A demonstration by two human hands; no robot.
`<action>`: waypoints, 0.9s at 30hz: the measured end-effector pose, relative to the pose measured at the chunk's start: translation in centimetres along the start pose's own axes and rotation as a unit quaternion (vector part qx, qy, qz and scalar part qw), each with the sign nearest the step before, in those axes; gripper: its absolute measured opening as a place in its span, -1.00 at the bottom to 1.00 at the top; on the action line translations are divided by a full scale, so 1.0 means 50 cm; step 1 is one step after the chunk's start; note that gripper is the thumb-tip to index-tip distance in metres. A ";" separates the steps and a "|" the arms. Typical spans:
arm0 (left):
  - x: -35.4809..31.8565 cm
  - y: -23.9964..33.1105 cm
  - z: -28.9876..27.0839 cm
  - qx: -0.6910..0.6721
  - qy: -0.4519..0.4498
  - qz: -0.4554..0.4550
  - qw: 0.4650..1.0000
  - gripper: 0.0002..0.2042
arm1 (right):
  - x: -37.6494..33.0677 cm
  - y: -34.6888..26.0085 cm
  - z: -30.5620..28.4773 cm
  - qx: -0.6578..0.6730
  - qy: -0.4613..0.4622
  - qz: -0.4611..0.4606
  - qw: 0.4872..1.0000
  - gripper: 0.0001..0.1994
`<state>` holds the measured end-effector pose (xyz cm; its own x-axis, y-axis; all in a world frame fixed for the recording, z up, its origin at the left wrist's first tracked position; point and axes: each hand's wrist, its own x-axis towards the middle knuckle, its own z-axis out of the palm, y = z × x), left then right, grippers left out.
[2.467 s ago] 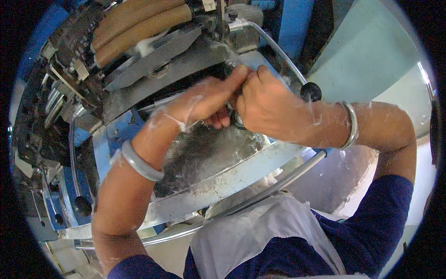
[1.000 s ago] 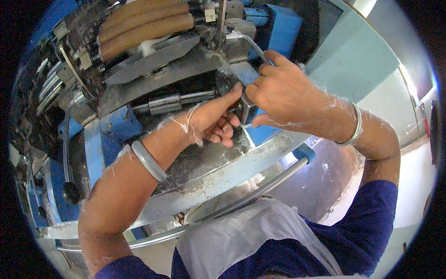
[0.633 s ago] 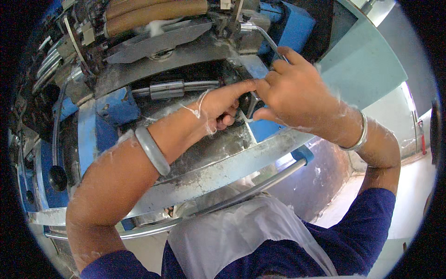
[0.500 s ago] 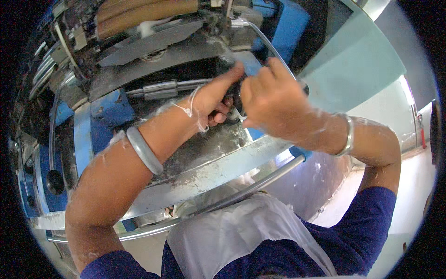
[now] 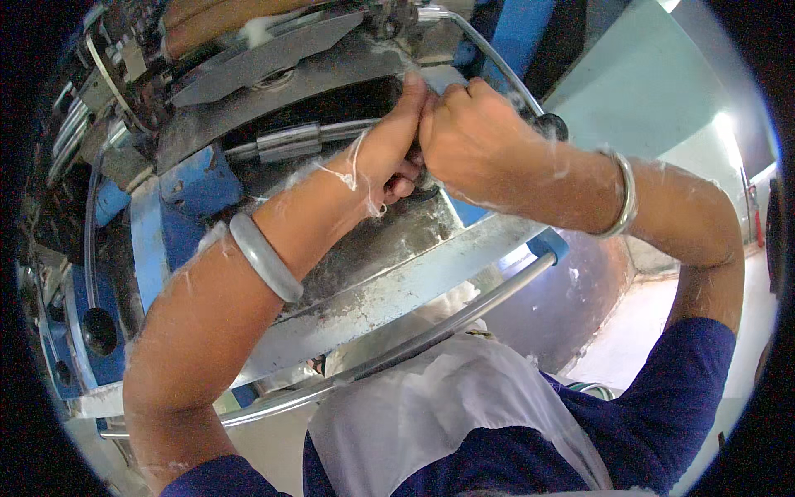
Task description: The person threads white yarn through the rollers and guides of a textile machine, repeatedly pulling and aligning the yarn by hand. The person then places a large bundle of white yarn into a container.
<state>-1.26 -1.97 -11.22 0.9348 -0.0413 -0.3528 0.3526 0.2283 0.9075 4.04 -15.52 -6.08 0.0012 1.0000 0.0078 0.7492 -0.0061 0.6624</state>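
Observation:
My left hand [image 5: 399, 149] is closed, its thumb pointing up and its fingers curled underneath. Pressed against it, my right hand [image 5: 476, 137] forms a fist with its back toward me. Whatever lies between the fingers is hidden. Both hands are above the front of a blue and grey machine [image 5: 348, 248]. A white fibre strand [image 5: 352, 176] hangs around my left wrist, and fluff clings to both forearms. Behind my left wrist runs a shiny metal rod with a thicker sleeve [image 5: 288, 142].
A bent metal lever with a black knob [image 5: 551, 127] stands just right of my right hand. Another black knob [image 5: 99, 331] is at the far left. A curved metal rail [image 5: 397, 356] crosses before my apron. A pale green panel [image 5: 638, 91] rises at right.
My right hand has moved up and left against my left hand. My left hand has risen slightly. The view has shifted a little, and the lever's knob now shows more.

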 end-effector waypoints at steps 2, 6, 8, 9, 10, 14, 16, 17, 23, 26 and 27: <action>0.005 0.006 -0.015 0.035 -0.020 -0.019 0.999 -0.30 | 0.000 -0.011 0.008 -0.026 0.038 0.025 0.999 -0.73; 0.006 0.028 -0.052 0.107 -0.059 -0.050 0.991 -0.25 | 0.000 -0.034 0.029 -0.056 0.045 0.049 0.996 -0.71; 0.002 0.030 -0.056 0.128 -0.072 -0.067 0.987 -0.23 | -0.004 -0.040 0.031 -0.069 0.048 0.054 0.995 -0.71; 0.002 0.033 -0.057 0.125 -0.088 -0.067 0.986 -0.22 | -0.006 -0.040 0.029 -0.088 0.038 0.053 0.994 -0.73; 0.001 0.032 -0.054 0.122 -0.097 -0.059 0.986 -0.22 | -0.007 -0.038 0.026 -0.079 0.028 0.043 0.996 -0.73; 0.001 0.024 -0.039 0.153 -0.062 0.001 0.986 -0.23 | -0.001 -0.021 0.011 -0.045 -0.026 0.010 0.999 -0.75; 0.001 0.021 -0.035 0.158 -0.039 0.004 0.987 -0.23 | 0.004 -0.014 0.007 -0.017 -0.075 -0.005 0.997 -0.76; 0.000 0.020 -0.033 0.140 -0.043 0.002 0.989 -0.23 | 0.005 -0.014 0.005 -0.017 -0.056 0.003 0.998 -0.76; -0.024 0.058 -0.066 0.322 -0.002 0.007 0.947 -0.22 | -0.001 -0.008 0.014 0.004 -0.012 0.008 1.000 -0.75; -0.028 0.074 -0.089 0.564 0.105 0.170 0.801 -0.49 | -0.004 -0.004 0.016 -0.017 0.039 0.005 0.999 -0.84; -0.026 0.066 -0.089 0.623 0.142 0.206 0.741 -0.57 | -0.006 -0.004 0.016 -0.015 0.042 0.007 0.999 -0.83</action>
<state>-1.51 3.16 -8.78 0.9897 0.0288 0.1401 -0.0292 -0.9184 0.3946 4.40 -15.81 -6.83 -0.0450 0.9959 0.0780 0.7291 -0.0207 0.6841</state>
